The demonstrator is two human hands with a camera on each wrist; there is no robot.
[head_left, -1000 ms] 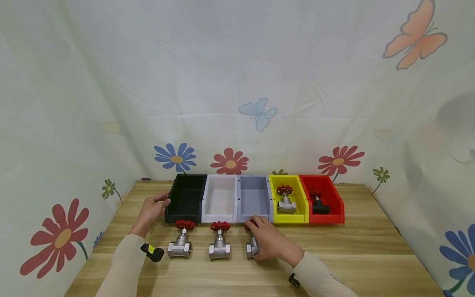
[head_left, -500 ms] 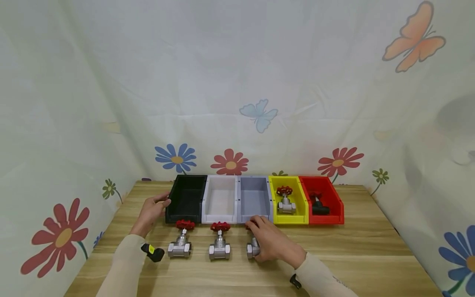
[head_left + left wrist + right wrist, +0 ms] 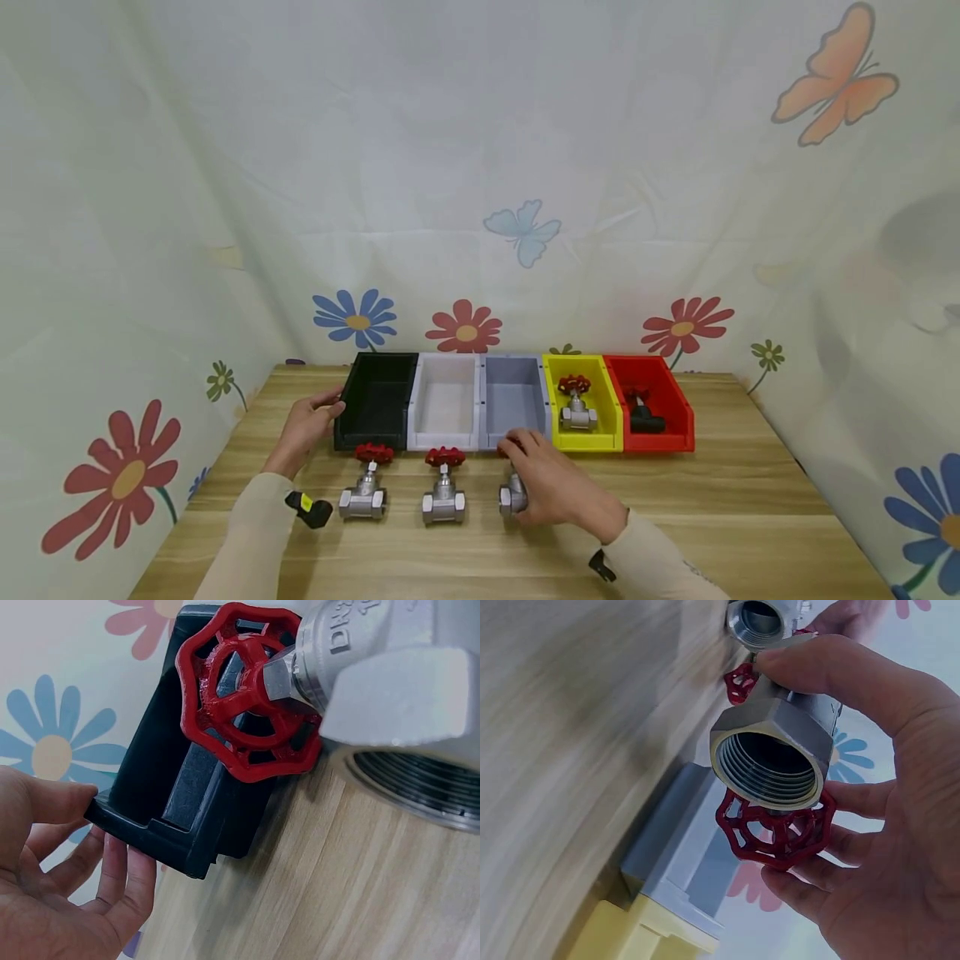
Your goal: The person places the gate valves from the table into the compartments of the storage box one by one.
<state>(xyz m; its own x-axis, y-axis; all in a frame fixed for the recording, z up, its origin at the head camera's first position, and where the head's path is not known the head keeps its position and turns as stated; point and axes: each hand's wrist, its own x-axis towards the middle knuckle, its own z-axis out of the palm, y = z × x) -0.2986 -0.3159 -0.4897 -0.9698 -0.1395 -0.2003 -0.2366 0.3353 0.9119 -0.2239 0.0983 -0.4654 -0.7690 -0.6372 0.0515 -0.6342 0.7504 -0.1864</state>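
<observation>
My left hand (image 3: pixel 303 429) pinches the near left corner of the black storage bin (image 3: pixel 371 442); in the left wrist view the thumb lies on its rim and the fingers under it. My right hand (image 3: pixel 558 483) grips a metal gate valve (image 3: pixel 791 724) with a red handwheel (image 3: pixel 776 859), thumb on the body and fingers around the wheel. That valve is in front of the grey bin (image 3: pixel 517 440), partly hidden by the hand in the head view. Two like valves stand to its left, a middle valve (image 3: pixel 444 504) and a left valve (image 3: pixel 363 502).
A white bin (image 3: pixel 442 442) sits between the black and grey ones. To the right, the yellow bin (image 3: pixel 587 443) holds a red-wheeled metal valve (image 3: pixel 578 414), and the red bin (image 3: pixel 660 443) a black-bodied one (image 3: pixel 647 421). A patterned cloth (image 3: pixel 480 150) hangs behind the wooden table (image 3: pixel 750 483).
My right hand has risen slightly and shifted a little right with the valve in its grip. The left hand stays at the black bin.
</observation>
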